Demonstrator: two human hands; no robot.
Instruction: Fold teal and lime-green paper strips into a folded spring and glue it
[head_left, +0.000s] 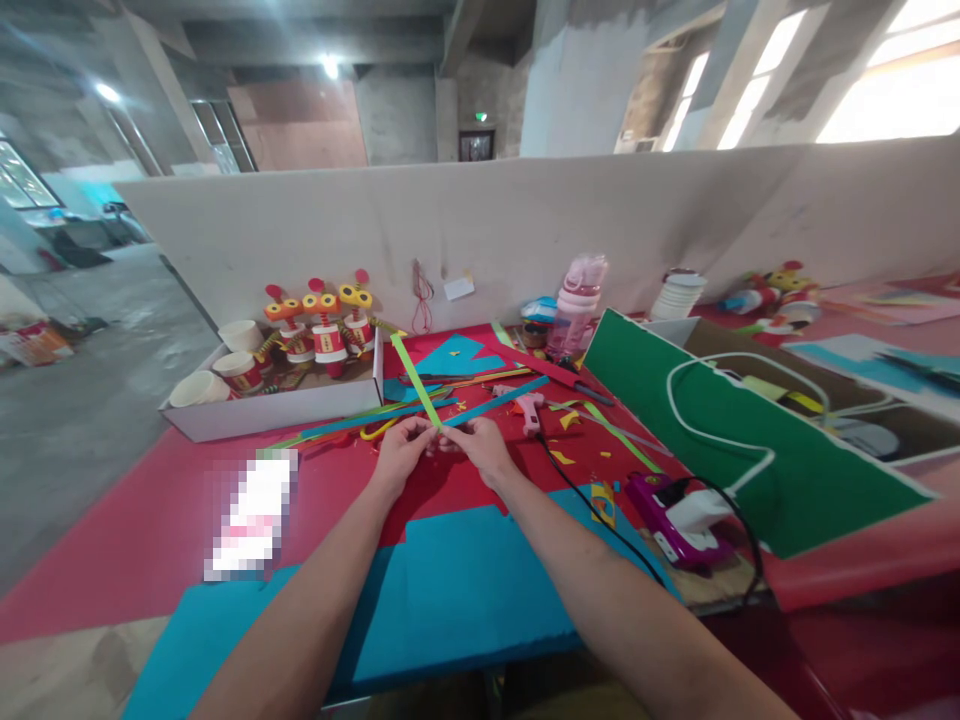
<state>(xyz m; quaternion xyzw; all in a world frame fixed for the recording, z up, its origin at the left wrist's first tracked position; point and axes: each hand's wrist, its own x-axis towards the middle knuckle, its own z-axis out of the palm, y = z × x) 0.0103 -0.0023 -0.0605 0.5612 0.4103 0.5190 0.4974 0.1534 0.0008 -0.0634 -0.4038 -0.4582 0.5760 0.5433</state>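
Both hands meet over the red table covering point(480, 480), fingertips close together. My left hand point(406, 448) is closed at the lower end of a light green paper strip point(416, 380), which slants up and to the left. My right hand point(477, 446) is closed at the near end of a blue paper strip point(499, 401), which points up and to the right. The two strips meet at the fingertips in a V shape. Just right of the hands lies a pink glue gun point(530, 410) with a black cord.
A white box point(300, 415) with cups and red-and-yellow figures stands left. Right are a pink bottle point(577, 305), a green board point(720, 440) and a purple power strip point(682, 530). Blue sheets point(480, 590) lie in front; paper scraps and strips lie behind the hands.
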